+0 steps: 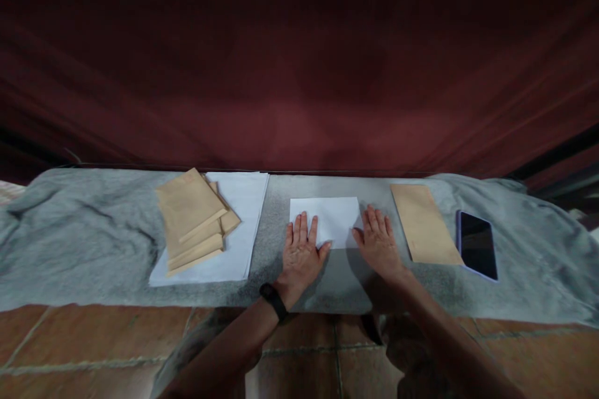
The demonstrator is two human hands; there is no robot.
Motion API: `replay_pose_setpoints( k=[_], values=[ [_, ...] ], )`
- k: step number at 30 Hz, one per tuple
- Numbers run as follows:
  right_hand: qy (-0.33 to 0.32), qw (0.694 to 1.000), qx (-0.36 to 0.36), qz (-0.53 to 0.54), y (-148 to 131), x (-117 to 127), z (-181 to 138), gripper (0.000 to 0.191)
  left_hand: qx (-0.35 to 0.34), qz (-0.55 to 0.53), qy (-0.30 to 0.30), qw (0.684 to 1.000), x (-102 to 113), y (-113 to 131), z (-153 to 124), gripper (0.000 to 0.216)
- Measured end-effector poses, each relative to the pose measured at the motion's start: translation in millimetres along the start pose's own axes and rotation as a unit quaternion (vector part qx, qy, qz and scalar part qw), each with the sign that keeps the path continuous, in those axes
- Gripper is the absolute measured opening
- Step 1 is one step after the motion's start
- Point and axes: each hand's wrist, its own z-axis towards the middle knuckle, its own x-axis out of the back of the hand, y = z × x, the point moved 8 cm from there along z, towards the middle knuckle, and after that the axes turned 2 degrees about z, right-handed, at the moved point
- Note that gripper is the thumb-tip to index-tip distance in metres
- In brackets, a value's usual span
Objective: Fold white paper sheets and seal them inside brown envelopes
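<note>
Nearest: tiled floor [93,336], then near edge of the grey-clothed surface [337,283], running left to right. Black wristband [274,301] on left wrist. Left hand [301,254] palm down, fingers straight and slightly parted, over near-left part of a white sheet [337,215]; nothing gripped. Right hand [378,248] likewise flat, fingers extended, at the sheet's right edge; grips nothing. Phone [477,244] well to the right, far end canted left. Sheet lies mid-surface between the hands, long axis left to right, long edges roughly parallel to the surface's near edge. Bare cloth between sheet and white paper stack [248,212] at left; tighter gap right, right hand to brown envelope [425,224], long axis near to far, far end leaning left. Brown envelope pile [191,212] fanned on the stack. Narrow cloth strip beyond sheet, then dark red backdrop [294,124].
</note>
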Motion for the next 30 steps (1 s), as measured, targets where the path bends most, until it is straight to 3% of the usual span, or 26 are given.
replay_pose_setpoints(
  k=[8,14,19,30],
  values=[
    [-0.035,0.991,0.041,0.120,-36.3,-10.4,17.7,0.058,-0.078,-0.044,0.009,0.996,2.3,22.0,5.4,0.061],
    [-0.104,0.980,0.070,0.155,-60.3,-30.6,26.1,0.059,-0.142,-0.084,-0.006,0.986,-15.9,44.8,5.6,0.062],
    [-0.103,0.983,0.072,0.135,-60.0,-32.8,28.1,0.060,-0.149,-0.101,-0.001,0.984,-23.2,46.6,3.6,0.062],
    [-0.108,0.986,0.074,0.100,-56.4,-31.1,32.8,0.061,-0.155,-0.115,-0.015,0.981,-13.5,41.4,9.6,0.060]
  ],
)
